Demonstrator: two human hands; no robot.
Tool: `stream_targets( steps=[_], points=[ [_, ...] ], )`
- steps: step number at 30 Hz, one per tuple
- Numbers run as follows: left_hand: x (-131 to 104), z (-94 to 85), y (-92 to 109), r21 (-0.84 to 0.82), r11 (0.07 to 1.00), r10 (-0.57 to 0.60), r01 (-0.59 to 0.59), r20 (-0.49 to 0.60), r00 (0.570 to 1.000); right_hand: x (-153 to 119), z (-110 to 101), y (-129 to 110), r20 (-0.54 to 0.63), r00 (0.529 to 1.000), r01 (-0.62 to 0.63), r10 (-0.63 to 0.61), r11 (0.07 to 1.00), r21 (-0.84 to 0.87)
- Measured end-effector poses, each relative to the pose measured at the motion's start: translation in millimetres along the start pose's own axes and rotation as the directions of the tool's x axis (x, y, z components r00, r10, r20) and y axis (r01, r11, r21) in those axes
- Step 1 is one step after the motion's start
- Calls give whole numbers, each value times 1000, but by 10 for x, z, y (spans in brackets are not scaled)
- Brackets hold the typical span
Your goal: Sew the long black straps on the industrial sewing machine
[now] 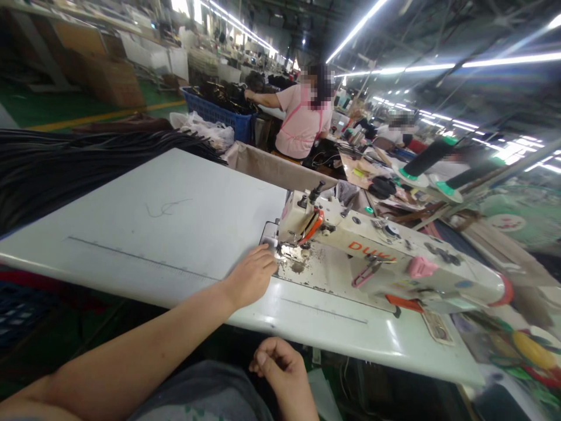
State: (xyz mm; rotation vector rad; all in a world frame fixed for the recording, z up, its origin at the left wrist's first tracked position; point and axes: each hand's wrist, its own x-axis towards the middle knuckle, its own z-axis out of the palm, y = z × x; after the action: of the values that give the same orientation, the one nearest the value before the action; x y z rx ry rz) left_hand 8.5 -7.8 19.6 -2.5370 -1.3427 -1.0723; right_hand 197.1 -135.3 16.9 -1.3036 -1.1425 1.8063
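Note:
My left hand (252, 276) reaches over the front of a white sewing machine (350, 242). Its fingers are bent and close together, with the fingertips at the metal plate (268, 235) beside the needle area. Whatever those fingertips may hold is hidden. Below the table's front edge, close to my lap, is my right hand (284, 369). Its fingers are curled in towards the thumb, and I cannot make out anything between them. Loose dark thread (169, 207) lies on the pale tabletop (210, 193), left of the machine.
Long black strips (87, 166) are heaped at the table's left. Beyond it are a fabric-lined bin (263, 166) and a blue crate (219, 111) of dark material. A co-worker in pink (300, 120) stands there. Black thread cones (427, 158) rise behind the machine.

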Motion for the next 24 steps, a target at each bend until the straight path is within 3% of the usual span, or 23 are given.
stream_targets(
  steps=[8,12,15,18,21,24],
  points=[
    [-36,43,-26,12,999,-35,35,13,999,-57,-242,-192,-127,986,110,-111,994,-11],
    [-44,45,-39,-3,997,-79,79,22,997,-30,-533,-382,-291,916,225,-275,955,-194],
    [-36,-2,-34,5,995,-102,102,33,994,28,-814,-517,-389,795,243,-465,833,-497],
    [-98,-97,-12,51,993,-110,108,36,993,101,-1093,-606,-391,641,179,-661,624,-761],
    [-289,-218,11,146,972,-189,184,27,982,210,-1358,-614,-213,498,176,-841,339,-924],
    [-529,-339,21,272,912,-319,306,4,948,389,-1571,-523,26,346,221,-938,54,-974]
  ],
)
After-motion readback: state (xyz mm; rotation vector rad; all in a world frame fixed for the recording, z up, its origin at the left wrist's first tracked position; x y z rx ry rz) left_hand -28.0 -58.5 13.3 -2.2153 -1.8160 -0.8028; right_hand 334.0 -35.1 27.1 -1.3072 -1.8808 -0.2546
